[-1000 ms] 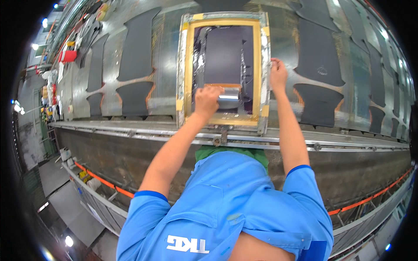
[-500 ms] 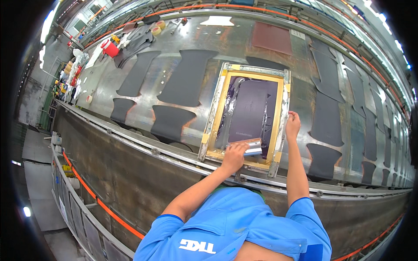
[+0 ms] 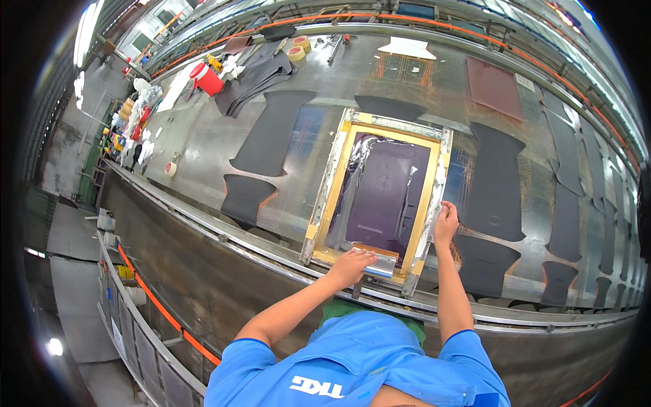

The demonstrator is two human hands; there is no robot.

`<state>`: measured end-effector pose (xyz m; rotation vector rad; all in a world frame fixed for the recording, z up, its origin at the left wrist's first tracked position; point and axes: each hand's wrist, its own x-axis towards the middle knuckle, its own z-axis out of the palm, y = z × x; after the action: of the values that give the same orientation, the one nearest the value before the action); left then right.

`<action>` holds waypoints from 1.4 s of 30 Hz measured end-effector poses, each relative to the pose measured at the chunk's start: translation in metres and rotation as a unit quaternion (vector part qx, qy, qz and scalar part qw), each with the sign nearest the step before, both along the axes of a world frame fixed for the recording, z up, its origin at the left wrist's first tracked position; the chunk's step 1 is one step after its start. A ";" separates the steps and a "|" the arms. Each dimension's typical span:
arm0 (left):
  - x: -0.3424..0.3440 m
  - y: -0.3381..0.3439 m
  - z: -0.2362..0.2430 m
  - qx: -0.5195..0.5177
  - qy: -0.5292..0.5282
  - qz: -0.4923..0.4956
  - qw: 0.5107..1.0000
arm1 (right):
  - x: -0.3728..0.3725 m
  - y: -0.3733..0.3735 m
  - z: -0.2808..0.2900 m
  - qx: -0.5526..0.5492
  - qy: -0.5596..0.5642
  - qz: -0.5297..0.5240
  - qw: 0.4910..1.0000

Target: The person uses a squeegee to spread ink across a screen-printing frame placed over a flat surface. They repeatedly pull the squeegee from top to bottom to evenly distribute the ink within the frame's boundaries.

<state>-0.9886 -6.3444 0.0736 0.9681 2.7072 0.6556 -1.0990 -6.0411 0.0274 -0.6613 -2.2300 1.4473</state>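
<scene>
A screen-printing frame (image 3: 329,175) lies on the metal table, its long sides running away from me. Yellow tape borders its dark purple mesh (image 3: 385,197), and wet, glossy ink streaks the mesh's left side and far end. At the near end of the mesh, my left hand (image 3: 350,266) is closed on a squeegee (image 3: 381,260) with a silver body and brown strip. My right hand (image 3: 445,224) has its fingers curled against the frame's right rail. Whatever lies under the mesh is mostly hidden.
Dark cut panels (image 3: 498,183) lie in rows on both sides of the frame. Toward the far left are a red container (image 3: 206,79), tape rolls (image 3: 296,53) and a pile of dark pieces (image 3: 254,83). A reddish-brown sheet (image 3: 494,88) lies far right. The table's metal rail (image 3: 475,316) runs before me.
The frame has shifted left along the table, over the neighbouring panel position; panels it covered now show to its right. Both hands and the squeegee have travelled with it.
</scene>
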 end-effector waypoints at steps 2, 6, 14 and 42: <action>-0.008 -0.025 0.007 0.037 -0.015 0.038 0.998 | -0.005 -0.022 0.006 0.009 -0.017 0.000 1.000; -0.016 -0.056 0.007 0.131 0.022 0.142 0.981 | -0.015 -0.036 -0.012 0.071 0.049 -0.002 0.996; 0.015 -0.087 -0.009 0.071 0.079 0.108 0.988 | -0.029 -0.050 -0.023 0.044 -0.016 -0.002 0.999; -0.269 -0.006 -0.041 0.051 0.211 0.084 0.972 | -0.029 -0.061 -0.010 0.013 -0.082 -0.027 0.996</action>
<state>-1.2572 -6.3508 0.0328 1.0072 3.1858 0.6911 -1.1275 -6.1022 0.0174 -0.8537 -2.3286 1.3805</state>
